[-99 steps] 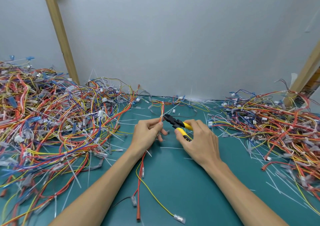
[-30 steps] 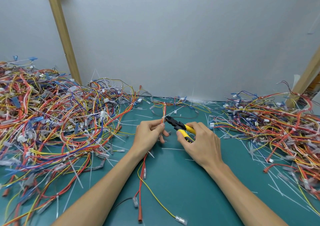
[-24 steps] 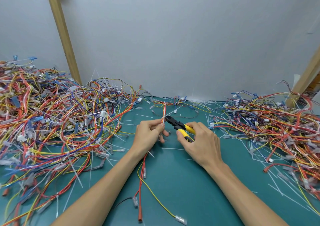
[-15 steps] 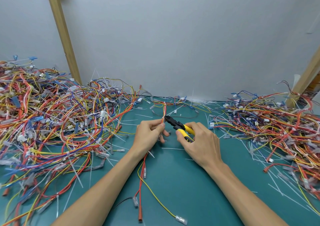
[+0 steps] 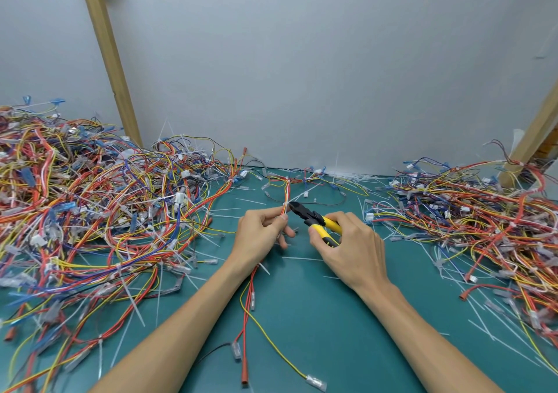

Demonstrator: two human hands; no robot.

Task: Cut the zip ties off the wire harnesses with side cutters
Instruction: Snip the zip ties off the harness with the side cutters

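Left pile [image 5: 105, 220]: a big tangle of red, yellow, blue and white wire harnesses heaped on the table at 9 o'clock from the hands, with white ties sticking out of it.
Left post [image 5: 108, 60]: bare wood, leaning up the grey wall at 11 o'clock.
Left hand [image 5: 259, 235]: thumb and curled fingers pinch the held harness.
Held harness [image 5: 250, 296]: thin red, orange and yellow wires running from 12 o'clock through the left hand to 6 o'clock, its ends lying on the table.
Zip tie [image 5: 285, 204]: white, round the held harness just beyond the left fingertips.
Side cutters [image 5: 314, 219]: yellow handles, black nose pointing to 10 o'clock and meeting the harness at the zip tie.
Right hand [image 5: 353, 247]: wrapped round the yellow handles.
Table [image 5: 317, 317]: teal, strewn with loose white tie pieces.
Right pile [image 5: 483, 226]: more tangled harnesses at 3 o'clock.
Right post [image 5: 537, 133]: wood, at 2 o'clock.
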